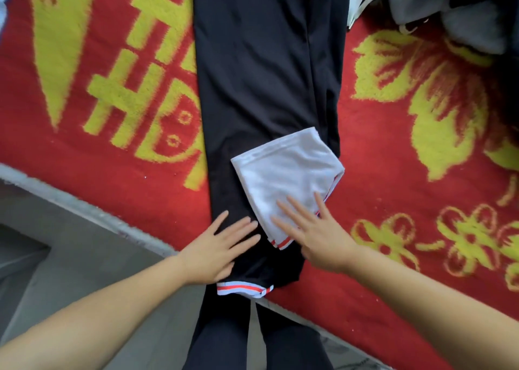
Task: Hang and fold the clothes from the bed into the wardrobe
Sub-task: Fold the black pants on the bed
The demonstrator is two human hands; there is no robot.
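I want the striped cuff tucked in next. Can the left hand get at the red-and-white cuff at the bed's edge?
Probably yes: the left hand lies flat on the dark garment just above the cuff, nothing between.

black garment (261,69) | flat on bed | white sleeve (283,178) folded across

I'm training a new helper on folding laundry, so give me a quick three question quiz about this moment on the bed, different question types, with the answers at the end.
1. True or false: both hands lie flat with straight fingers on the dark garment.
2. Multiple choice: the right hand touches which part? A) the white sleeve folded over the garment B) the grey clothes pile C) the red and yellow blanket only
3. Fill in: the white cuff nearest the bed's edge, below the left hand, carries a stripe coloured ____.

Key: 1 true; 2 A; 3 red.
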